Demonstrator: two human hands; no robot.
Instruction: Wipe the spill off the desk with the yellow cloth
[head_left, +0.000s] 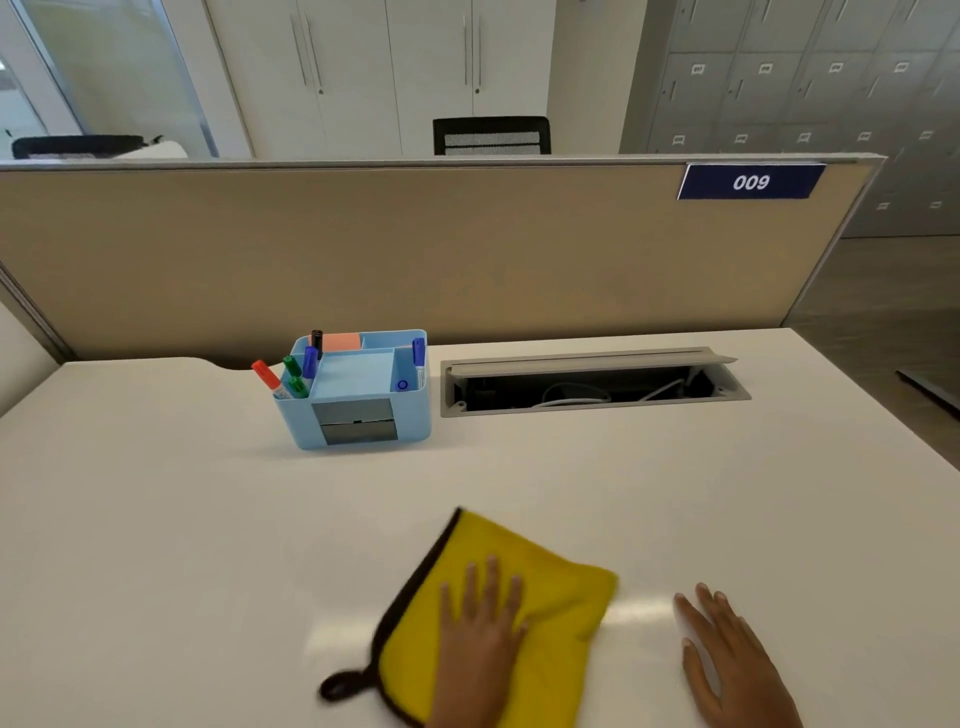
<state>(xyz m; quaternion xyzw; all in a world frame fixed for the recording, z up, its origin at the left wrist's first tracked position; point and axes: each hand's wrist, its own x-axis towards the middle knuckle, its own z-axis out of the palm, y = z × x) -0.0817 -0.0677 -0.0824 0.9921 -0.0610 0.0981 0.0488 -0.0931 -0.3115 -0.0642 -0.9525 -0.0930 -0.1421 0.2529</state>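
Both hands lie flat with fingers spread: our left hand (480, 631) presses the yellow cloth (514, 613), our right hand (727, 660) rests on the bare white table (156, 519). We see a wet shine beside the dark-edged cloth, and wide free surface before the blue marker organizer (358, 389).

A light-blue desk organizer (358, 395) holding coloured markers (291, 371) stands well beyond the hands; right of it, an open cable tray (592, 382). Behind, a partition's sign (750, 182) reads 009.
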